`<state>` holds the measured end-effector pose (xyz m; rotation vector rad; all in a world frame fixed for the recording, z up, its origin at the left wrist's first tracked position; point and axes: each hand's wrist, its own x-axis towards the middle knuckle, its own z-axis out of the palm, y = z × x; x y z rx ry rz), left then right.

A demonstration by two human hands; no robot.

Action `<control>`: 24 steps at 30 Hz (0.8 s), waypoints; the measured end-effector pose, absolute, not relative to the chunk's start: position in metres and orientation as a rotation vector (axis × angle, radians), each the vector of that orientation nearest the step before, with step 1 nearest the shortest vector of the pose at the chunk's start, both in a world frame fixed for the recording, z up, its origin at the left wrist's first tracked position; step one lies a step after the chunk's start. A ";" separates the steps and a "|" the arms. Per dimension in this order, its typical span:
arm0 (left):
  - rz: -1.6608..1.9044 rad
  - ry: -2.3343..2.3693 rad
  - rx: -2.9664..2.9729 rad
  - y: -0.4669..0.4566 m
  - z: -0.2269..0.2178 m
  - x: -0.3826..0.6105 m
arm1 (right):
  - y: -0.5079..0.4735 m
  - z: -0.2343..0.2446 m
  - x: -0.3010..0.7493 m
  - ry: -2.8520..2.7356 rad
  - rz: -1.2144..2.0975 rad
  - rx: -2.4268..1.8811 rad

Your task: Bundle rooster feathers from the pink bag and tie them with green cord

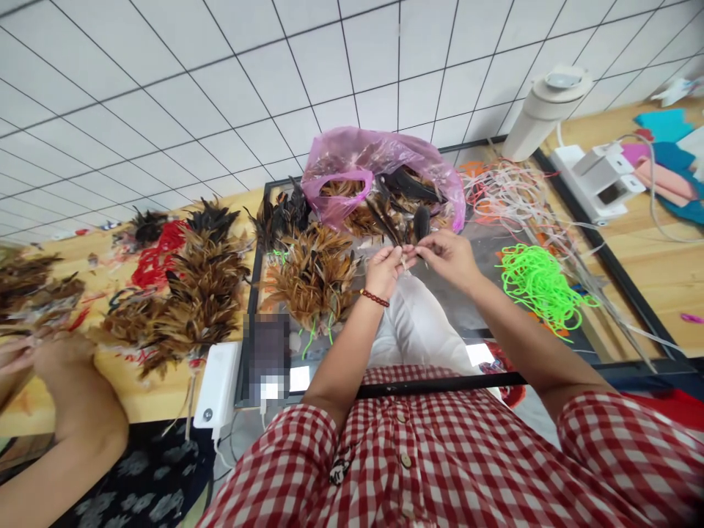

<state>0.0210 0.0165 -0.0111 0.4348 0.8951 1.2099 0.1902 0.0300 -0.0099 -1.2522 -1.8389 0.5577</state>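
Pinching a few feathers by their lower ends, two hands meet at the middle of the table, just on the near side of the bag. The left hand has its thumb pressed against its fingers; the right hand brings thumb and forefinger together right beside it. How many quills each grips is too small to tell. The tips point far, towards the bag, which gapes open over more plumage. Should either pinch slacken, a thin quill could slip out and mix with that pile; too hard a squeeze might bend it. To the left lies a brown bundle, near enough that the bracelet could catch and ruffle it if the forearm swings left. To the right sit green cord and, on its far side, pale strips, loosely tangled, so a careless tug might knot them. At far left works a co-worker's hand
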 end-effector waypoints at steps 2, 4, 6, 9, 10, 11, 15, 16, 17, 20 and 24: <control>1.220 0.865 0.426 0.017 -0.009 0.018 | 0.036 -0.004 0.204 -1.854 0.500 -1.446; 1.214 0.853 0.420 0.017 -0.007 0.015 | 0.039 -0.002 0.212 -1.892 0.509 -1.619; 1.215 0.839 0.416 0.018 -0.005 0.013 | 0.038 -0.002 0.212 -1.923 0.555 -1.732; 1.220 0.827 0.399 0.020 -0.004 0.012 | 0.034 -0.007 0.200 -1.959 0.551 -1.800; 1.223 0.827 0.389 0.020 -0.004 0.012 | 0.033 -0.009 0.197 -1.981 0.545 -1.810; 1.224 0.827 0.380 0.021 -0.004 0.012 | 0.033 -0.010 0.194 -2.001 0.557 -1.819; 1.223 0.822 0.353 0.021 -0.005 0.013 | 0.037 -0.011 0.197 -1.969 0.735 -1.753; 1.223 0.820 0.350 0.021 -0.005 0.013 | 0.039 -0.011 0.199 -1.917 0.770 -1.700; 1.222 0.815 0.346 0.020 -0.005 0.013 | 0.041 -0.012 0.201 -1.852 0.806 -1.640; 1.224 0.791 0.336 0.020 -0.004 0.014 | 0.046 -0.020 0.204 -1.613 0.964 -1.438; 1.221 0.799 0.345 0.020 -0.005 0.014 | 0.048 -0.026 0.196 -1.347 1.151 -1.235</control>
